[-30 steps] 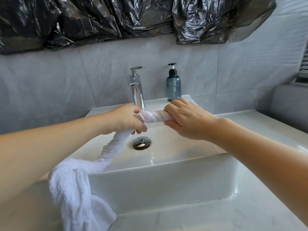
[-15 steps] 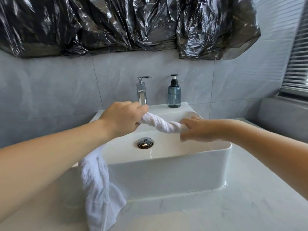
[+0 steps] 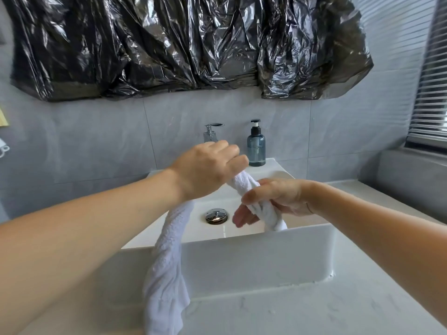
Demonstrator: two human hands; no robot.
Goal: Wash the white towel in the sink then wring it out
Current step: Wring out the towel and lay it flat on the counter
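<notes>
The left hand point(image 3: 205, 170) has lifted up since a moment ago, and the right hand point(image 3: 273, 201) has dropped lower and turned. So the bit of white towel point(image 3: 244, 187) between them now slants down instead of lying flat. It looks more twisted too, like a rope. This seems to be the wringing part of the job, and it is well under way.

Both hands hold the towel tight, with fingers curled round it. The left hand grips the top of the twist. The right hand grips the lower part, and a short end pokes out under it.

The towel is over the sink point(image 3: 254, 252). Its long end goes under the left hand, over the sink's front left edge, and hangs down to the worktop point(image 3: 314, 310). That end looks loose and fluffy, not twisted yet.
</notes>
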